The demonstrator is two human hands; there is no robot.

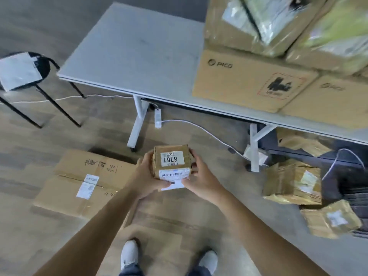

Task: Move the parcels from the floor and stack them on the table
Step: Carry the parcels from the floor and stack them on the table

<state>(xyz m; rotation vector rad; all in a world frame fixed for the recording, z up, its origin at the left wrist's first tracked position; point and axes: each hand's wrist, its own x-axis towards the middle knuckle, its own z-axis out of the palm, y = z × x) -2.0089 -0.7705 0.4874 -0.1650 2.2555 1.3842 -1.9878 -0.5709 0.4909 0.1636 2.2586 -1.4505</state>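
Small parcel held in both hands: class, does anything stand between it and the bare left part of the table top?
Nothing visible does. The left hand and right hand hold the small parcel in the air before the table; its bare top lies ahead. The stacked boxes sit only at its right end.

I see small parcel [172, 162]: matt brown cardboard, glossy tape, paper labels. Table [135, 54]: smooth matt grey top. Floor [29, 136]: wood-look planks. Far-right boxes [268, 26]: shiny plastic wrap.
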